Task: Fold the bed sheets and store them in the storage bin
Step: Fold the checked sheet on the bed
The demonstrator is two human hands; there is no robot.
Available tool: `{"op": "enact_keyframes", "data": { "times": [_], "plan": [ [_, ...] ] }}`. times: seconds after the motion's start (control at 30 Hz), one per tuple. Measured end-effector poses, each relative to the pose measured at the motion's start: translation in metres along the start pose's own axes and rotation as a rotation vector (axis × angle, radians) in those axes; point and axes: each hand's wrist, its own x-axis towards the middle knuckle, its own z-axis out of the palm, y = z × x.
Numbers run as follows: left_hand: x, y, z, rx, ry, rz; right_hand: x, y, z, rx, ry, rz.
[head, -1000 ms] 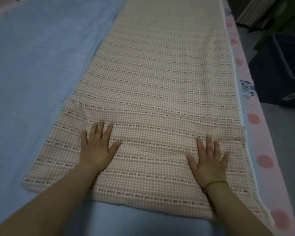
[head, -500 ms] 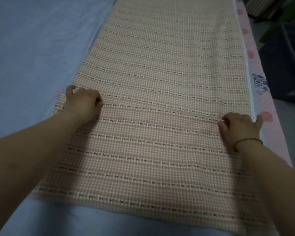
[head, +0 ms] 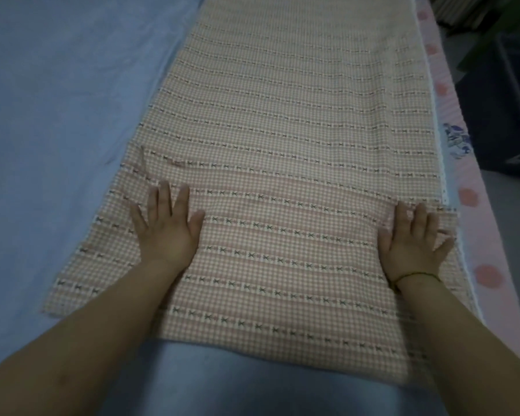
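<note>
A long pink-and-cream checked bed sheet (head: 297,121) with dotted stripes lies folded into a strip on the bed, running away from me. Its near end is doubled over, with the fold's edge crossing just beyond my fingertips. My left hand (head: 165,226) lies flat on the left part of that flap, fingers spread. My right hand (head: 415,238) presses flat on the right part, near the sheet's right edge; a thin cord bracelet circles its wrist. A dark storage bin (head: 505,94) stands on the floor to the right of the bed.
A light blue sheet (head: 57,100) covers the bed to the left and in front of the checked strip. The bed's right edge shows pink fabric with red dots (head: 469,199). Grey floor lies beyond it, with dark clutter at the top right.
Half a second ago both hands were curled at the folded edge's two sides, farther up. Now they lie flat with fingers spread on the flap, nearer to me.
</note>
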Motion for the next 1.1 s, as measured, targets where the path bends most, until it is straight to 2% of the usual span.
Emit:
{"op": "enact_keyframes", "data": {
  "times": [0.07, 0.3, 0.47, 0.6, 0.7, 0.8, 0.93, 1.1],
  "plan": [
    [-0.026, 0.0, 0.003, 0.003, -0.066, -0.008, -0.022, 0.006, 0.005, -0.005, -0.098, -0.018],
    [-0.085, 0.007, 0.001, 0.06, -0.19, -0.044, -0.095, 0.038, 0.012, -0.146, -0.283, -0.1],
    [-0.118, 0.007, 0.001, -0.024, -0.157, -0.146, -0.101, 0.05, 0.016, -0.168, -0.275, -0.186],
    [-0.157, 0.031, 0.011, -0.218, -0.021, -0.338, -0.095, 0.07, 0.022, -0.132, -0.278, -0.366],
    [-0.195, 0.072, 0.023, -0.342, 0.052, -0.488, -0.084, 0.094, 0.016, -0.166, -0.349, -0.565],
    [-0.241, 0.124, 0.045, -0.387, 0.023, -0.586, -0.071, 0.122, 0.012, -0.27, -0.386, -0.802],
    [-0.286, 0.175, 0.075, -0.405, -0.082, -0.682, -0.067, 0.147, 0.004, -0.367, -0.442, -0.998],
    [-0.286, 0.17, 0.072, -0.558, -0.088, -0.738, -0.057, 0.147, -0.002, -0.448, -0.461, -1.061]
  ]
}}
